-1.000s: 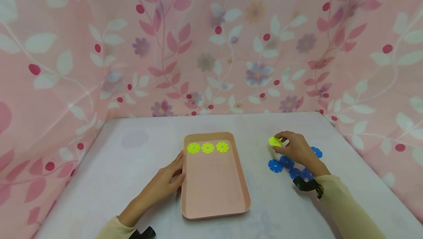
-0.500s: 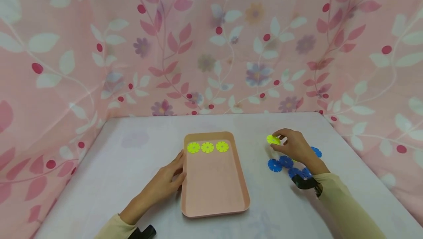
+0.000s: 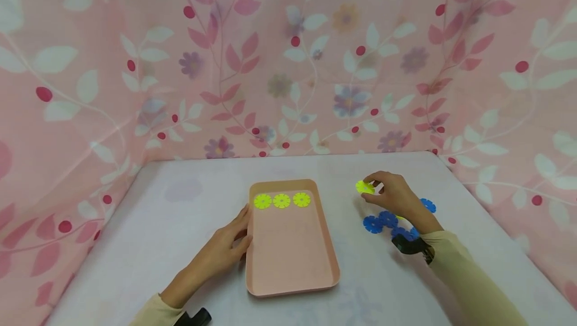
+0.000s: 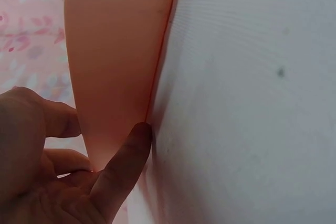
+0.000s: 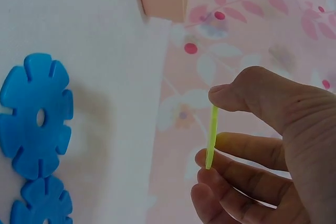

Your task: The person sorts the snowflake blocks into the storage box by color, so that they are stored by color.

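My right hand (image 3: 391, 195) pinches a yellow-green snowflake disc (image 3: 364, 187) between thumb and fingers, above the table to the right of the tray. Edge-on in the right wrist view, the disc (image 5: 212, 137) shows as a thin strip. Three similar yellow-green discs (image 3: 281, 201) lie in a row along the far end of the pink tray (image 3: 334, 261). At that tray's left side rests my left hand (image 3: 225, 246), its fingertips touching the outer wall (image 4: 118, 51). Several blue snowflake discs (image 3: 372, 224) lie below the right hand, partly hidden by its wrist.
Another blue disc (image 3: 427, 206) lies to the right, beyond the right wrist. A sliver of yellow-green (image 3: 400, 218) shows among the blue pieces. The white table (image 3: 180, 201) backs onto a pink floral curtain (image 3: 288, 65).
My right hand has lifted slightly and moved left toward the tray with the yellow-green disc, away from the blue discs. The left hand stays at the tray.
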The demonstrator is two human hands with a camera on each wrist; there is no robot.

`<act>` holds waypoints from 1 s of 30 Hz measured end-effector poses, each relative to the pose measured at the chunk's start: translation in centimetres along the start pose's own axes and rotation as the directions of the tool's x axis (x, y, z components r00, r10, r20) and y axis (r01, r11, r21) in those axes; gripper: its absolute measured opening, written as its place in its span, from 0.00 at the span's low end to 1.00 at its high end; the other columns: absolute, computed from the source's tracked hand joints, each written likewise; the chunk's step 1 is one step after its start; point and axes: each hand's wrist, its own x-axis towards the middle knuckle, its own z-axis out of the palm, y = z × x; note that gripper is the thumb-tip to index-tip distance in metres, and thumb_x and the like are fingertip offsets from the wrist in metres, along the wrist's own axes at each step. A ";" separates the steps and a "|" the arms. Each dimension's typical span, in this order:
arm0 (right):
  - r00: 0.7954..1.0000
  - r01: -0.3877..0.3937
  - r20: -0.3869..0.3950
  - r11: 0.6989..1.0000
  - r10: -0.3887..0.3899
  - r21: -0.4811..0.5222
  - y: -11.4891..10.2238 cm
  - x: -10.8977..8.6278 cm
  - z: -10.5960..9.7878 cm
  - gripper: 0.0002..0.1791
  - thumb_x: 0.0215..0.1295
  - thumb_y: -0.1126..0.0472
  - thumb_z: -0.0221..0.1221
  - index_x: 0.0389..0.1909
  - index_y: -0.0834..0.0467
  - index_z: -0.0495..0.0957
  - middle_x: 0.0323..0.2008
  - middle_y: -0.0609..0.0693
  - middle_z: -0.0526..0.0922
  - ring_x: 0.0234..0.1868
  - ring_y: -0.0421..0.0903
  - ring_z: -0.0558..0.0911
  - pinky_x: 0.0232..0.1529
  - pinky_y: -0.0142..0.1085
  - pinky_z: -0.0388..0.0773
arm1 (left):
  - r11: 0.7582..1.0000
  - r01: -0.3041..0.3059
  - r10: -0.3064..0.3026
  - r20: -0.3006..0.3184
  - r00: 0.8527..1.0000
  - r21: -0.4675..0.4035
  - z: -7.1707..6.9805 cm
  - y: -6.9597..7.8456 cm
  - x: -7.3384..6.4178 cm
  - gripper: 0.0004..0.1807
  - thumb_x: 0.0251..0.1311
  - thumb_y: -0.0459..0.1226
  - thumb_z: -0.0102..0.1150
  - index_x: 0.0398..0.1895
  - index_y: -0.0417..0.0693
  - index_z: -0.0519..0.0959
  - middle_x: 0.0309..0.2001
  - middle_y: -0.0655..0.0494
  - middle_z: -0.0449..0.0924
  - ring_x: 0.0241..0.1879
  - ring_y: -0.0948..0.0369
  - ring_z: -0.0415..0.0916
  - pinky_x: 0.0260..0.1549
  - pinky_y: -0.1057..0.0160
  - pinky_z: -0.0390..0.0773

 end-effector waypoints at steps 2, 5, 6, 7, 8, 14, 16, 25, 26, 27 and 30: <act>1.000 0.000 0.011 1.000 0.000 0.004 -0.4 0.2 0.1 0.20 0.60 0.64 0.75 0.51 0.68 0.83 0.48 0.62 0.85 0.43 0.60 0.84 0.40 0.48 0.86 | 1.000 0.008 -0.008 0.000 1.000 -0.002 0.0 -0.1 -0.1 0.37 0.74 0.31 0.58 0.81 0.37 0.55 0.81 0.43 0.50 0.64 0.50 0.76 0.67 0.46 0.67; 1.000 0.003 0.014 1.000 -0.003 0.003 -0.8 0.5 0.1 0.20 0.60 0.64 0.75 0.51 0.68 0.83 0.48 0.62 0.85 0.44 0.61 0.83 0.41 0.49 0.86 | 1.000 0.012 -0.012 0.002 1.000 0.001 0.0 -0.1 -0.2 0.37 0.74 0.32 0.58 0.81 0.37 0.55 0.81 0.43 0.49 0.65 0.50 0.75 0.67 0.46 0.67; 1.000 0.003 0.015 1.000 -0.003 0.000 -0.9 0.5 0.1 0.20 0.60 0.64 0.75 0.51 0.68 0.83 0.48 0.62 0.85 0.44 0.61 0.83 0.41 0.49 0.86 | 1.000 0.014 -0.014 0.003 1.000 0.002 0.0 -0.1 -0.2 0.37 0.74 0.32 0.58 0.81 0.37 0.55 0.81 0.43 0.49 0.65 0.50 0.75 0.67 0.46 0.67; 1.000 0.003 0.015 1.000 -0.003 -0.002 -1.0 0.6 0.1 0.20 0.60 0.65 0.75 0.51 0.68 0.83 0.48 0.62 0.85 0.45 0.60 0.83 0.41 0.50 0.86 | 1.000 0.015 -0.015 0.003 1.000 0.004 0.0 -0.1 -0.1 0.37 0.74 0.32 0.58 0.81 0.37 0.55 0.81 0.43 0.49 0.65 0.50 0.75 0.67 0.46 0.66; 1.000 0.001 0.015 1.000 -0.001 -0.005 -1.0 0.6 0.0 0.20 0.60 0.64 0.74 0.51 0.68 0.83 0.48 0.62 0.85 0.45 0.60 0.83 0.41 0.50 0.86 | 1.000 0.018 -0.018 0.003 1.000 0.006 0.0 -0.1 -0.1 0.37 0.74 0.32 0.58 0.81 0.37 0.54 0.81 0.44 0.49 0.66 0.50 0.75 0.67 0.46 0.66; 1.000 -0.010 0.027 1.000 0.010 0.001 -1.2 0.6 -0.2 0.20 0.61 0.64 0.74 0.52 0.67 0.83 0.49 0.62 0.85 0.45 0.61 0.83 0.42 0.49 0.86 | 1.000 0.016 -0.016 -0.001 1.000 0.025 0.1 -0.1 0.0 0.38 0.73 0.32 0.59 0.81 0.37 0.55 0.81 0.43 0.49 0.68 0.49 0.72 0.68 0.46 0.64; 1.000 0.002 0.025 1.000 -0.002 0.001 -1.3 0.7 -0.3 0.20 0.60 0.64 0.75 0.52 0.67 0.84 0.48 0.61 0.85 0.45 0.60 0.83 0.42 0.49 0.86 | 0.999 0.010 -0.010 -0.005 1.000 0.033 0.1 -0.1 0.1 0.38 0.73 0.32 0.59 0.81 0.36 0.55 0.81 0.43 0.50 0.68 0.49 0.72 0.68 0.45 0.64; 0.999 0.025 0.030 1.000 -0.025 0.005 -2.1 1.1 -0.3 0.21 0.60 0.62 0.75 0.52 0.66 0.84 0.47 0.59 0.85 0.45 0.59 0.83 0.42 0.49 0.86 | 1.000 0.016 -0.016 -0.009 1.000 0.026 0.1 0.0 -0.1 0.37 0.74 0.32 0.58 0.81 0.37 0.55 0.81 0.43 0.50 0.69 0.49 0.71 0.68 0.45 0.64; 0.999 0.026 0.030 1.000 -0.027 0.005 -2.3 1.1 -0.3 0.21 0.60 0.62 0.75 0.52 0.66 0.84 0.47 0.59 0.85 0.44 0.59 0.83 0.42 0.49 0.86 | 1.000 0.015 -0.015 -0.014 1.000 0.026 0.1 0.0 -0.1 0.37 0.74 0.32 0.58 0.81 0.37 0.55 0.81 0.43 0.50 0.69 0.49 0.70 0.68 0.45 0.63; 0.999 0.030 0.032 1.000 -0.030 0.005 -2.4 1.2 -0.3 0.21 0.60 0.62 0.75 0.52 0.66 0.84 0.47 0.59 0.85 0.44 0.59 0.83 0.41 0.48 0.86 | 1.000 0.013 -0.012 -0.017 1.000 0.027 0.2 0.0 -0.1 0.37 0.74 0.32 0.58 0.81 0.36 0.55 0.81 0.42 0.50 0.69 0.49 0.69 0.69 0.44 0.63; 0.999 0.039 0.031 0.999 -0.039 0.001 -2.8 1.0 -0.3 0.22 0.60 0.61 0.75 0.52 0.66 0.84 0.47 0.58 0.85 0.44 0.58 0.83 0.41 0.48 0.86 | 1.000 0.008 -0.007 -0.018 1.000 0.021 0.3 0.0 0.1 0.37 0.74 0.32 0.58 0.81 0.36 0.55 0.81 0.42 0.50 0.70 0.49 0.69 0.69 0.45 0.63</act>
